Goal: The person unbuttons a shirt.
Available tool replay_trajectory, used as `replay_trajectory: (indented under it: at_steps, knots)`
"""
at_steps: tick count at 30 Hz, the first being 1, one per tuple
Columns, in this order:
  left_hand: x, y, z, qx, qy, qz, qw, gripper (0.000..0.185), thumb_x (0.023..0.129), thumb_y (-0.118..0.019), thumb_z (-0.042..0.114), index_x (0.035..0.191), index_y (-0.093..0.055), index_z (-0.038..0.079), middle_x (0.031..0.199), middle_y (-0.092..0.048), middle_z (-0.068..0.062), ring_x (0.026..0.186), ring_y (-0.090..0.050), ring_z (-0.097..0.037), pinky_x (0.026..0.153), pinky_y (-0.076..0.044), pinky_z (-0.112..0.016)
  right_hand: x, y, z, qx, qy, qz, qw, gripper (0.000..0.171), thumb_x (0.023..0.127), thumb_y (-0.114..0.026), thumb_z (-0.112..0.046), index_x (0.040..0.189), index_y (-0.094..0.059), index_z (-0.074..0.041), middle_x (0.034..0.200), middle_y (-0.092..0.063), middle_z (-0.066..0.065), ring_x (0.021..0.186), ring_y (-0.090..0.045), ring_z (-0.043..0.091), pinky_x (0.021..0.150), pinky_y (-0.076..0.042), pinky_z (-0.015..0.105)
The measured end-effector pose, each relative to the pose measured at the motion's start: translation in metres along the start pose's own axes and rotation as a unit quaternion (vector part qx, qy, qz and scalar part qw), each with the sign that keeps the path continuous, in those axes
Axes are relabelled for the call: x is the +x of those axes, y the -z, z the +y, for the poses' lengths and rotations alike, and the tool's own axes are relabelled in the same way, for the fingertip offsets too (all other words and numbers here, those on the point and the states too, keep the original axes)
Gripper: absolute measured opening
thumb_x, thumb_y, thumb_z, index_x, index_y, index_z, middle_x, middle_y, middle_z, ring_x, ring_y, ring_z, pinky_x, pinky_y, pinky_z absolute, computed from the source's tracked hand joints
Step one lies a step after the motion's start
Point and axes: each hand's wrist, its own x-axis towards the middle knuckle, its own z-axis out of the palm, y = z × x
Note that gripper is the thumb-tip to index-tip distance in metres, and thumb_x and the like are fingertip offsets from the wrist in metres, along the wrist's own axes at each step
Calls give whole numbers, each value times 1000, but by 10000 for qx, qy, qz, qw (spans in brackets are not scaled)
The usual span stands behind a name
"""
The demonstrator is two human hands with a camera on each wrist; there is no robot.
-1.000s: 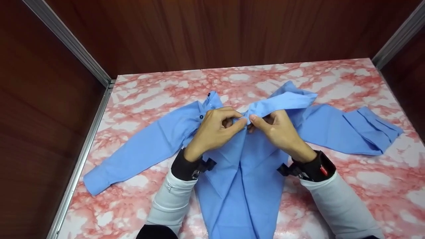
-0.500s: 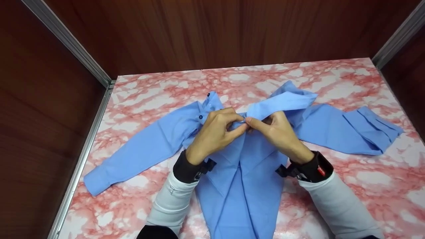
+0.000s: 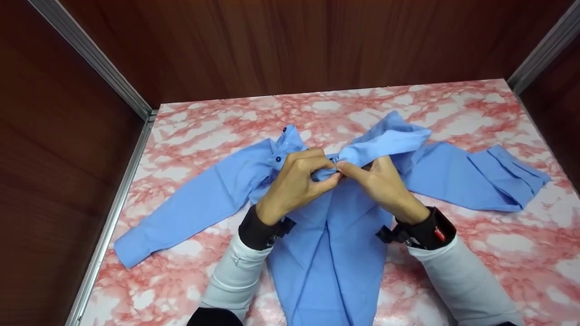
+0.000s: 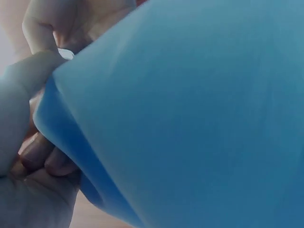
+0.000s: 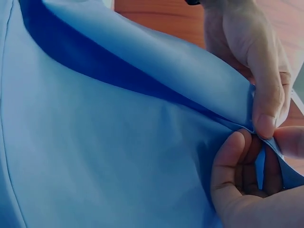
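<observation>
A blue long-sleeved shirt (image 3: 358, 267) lies on the table with its lower end toward me. Its upper edge is raised in both hands, meeting below the lighter blue collar (image 3: 389, 144). My left hand (image 3: 294, 183) pinches the cloth between thumb and fingers. Right beside it, my right hand (image 3: 383, 183) grips the cloth with its thumb on top and its other fingers mostly hidden underneath. In the right wrist view the fingertips of both hands come together at a narrow fabric edge (image 5: 289, 173). Cloth fills most of the left wrist view.
One sleeve (image 3: 195, 203) stretches out to the left, the other (image 3: 457, 176) to the right with its end folded. Dark buttons (image 3: 278, 159) show left of the hands. Brown panels (image 3: 317, 45) border the red-and-white table (image 3: 217, 117) at the back and sides.
Both hands stay together at the same spot while their fingers shift slightly on the cloth. The collar band has bunched a little and its tip has dipped slightly.
</observation>
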Motion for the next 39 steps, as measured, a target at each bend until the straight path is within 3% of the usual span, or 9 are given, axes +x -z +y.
replay_trajectory:
  at_steps: [11,16,21,26,31,36,39]
  knots:
    - [0,0,-2,-89,-168,-103,9998,13,102,-86,17,102,-89,5,84,-76,-9,72,-68,-19,69,-50,-27,-2,2,2,547,-336,-48,9979,15,109,-70,-4,111,-81,6,100,-81,3,96,-77,15,90,-63,28]
    - [0,-2,-6,-56,-329,73,9994,14,100,-88,18,100,-89,5,83,-78,-8,72,-70,-19,68,-54,-31,-3,1,2,703,-569,72,9959,16,110,-70,-8,112,-81,4,101,-82,2,98,-77,15,92,-62,27]
    - [0,-3,-7,-210,-398,299,9985,14,96,-91,18,98,-89,4,82,-78,-8,72,-71,-19,68,-56,-32,-3,-1,2,1235,-679,95,9900,17,113,-67,-8,115,-77,6,105,-80,3,101,-75,15,94,-61,28]
    - [0,1,-8,-251,-462,345,9980,14,98,-91,17,97,-88,3,86,-79,-9,75,-72,-20,71,-58,-33,0,-3,2,1967,-545,158,9788,21,116,-61,-8,102,-75,0,97,-75,5,92,-70,17,88,-61,29]
    - [0,17,-14,-71,-126,402,9991,24,100,-87,21,87,-77,3,81,-70,-9,75,-63,-19,71,-50,-30,2,2,-3,2515,-528,532,9650,28,119,-50,-6,110,-76,0,105,-81,9,97,-77,22,93,-67,40]
    - [-5,44,-26,369,399,684,9962,43,99,-88,25,75,-59,4,73,-52,-7,68,-49,-21,67,-35,-26,3,8,-8,3326,-405,1181,9348,42,114,-37,-5,97,-75,-4,97,-79,8,97,-77,23,97,-61,45]
    - [-8,57,-33,635,973,605,9914,42,100,-86,26,76,-60,4,74,-53,-6,69,-51,-23,68,-37,-27,4,11,-9,3769,-120,1410,9154,32,110,-39,-6,95,-67,-8,95,-71,5,94,-72,21,98,-57,41]
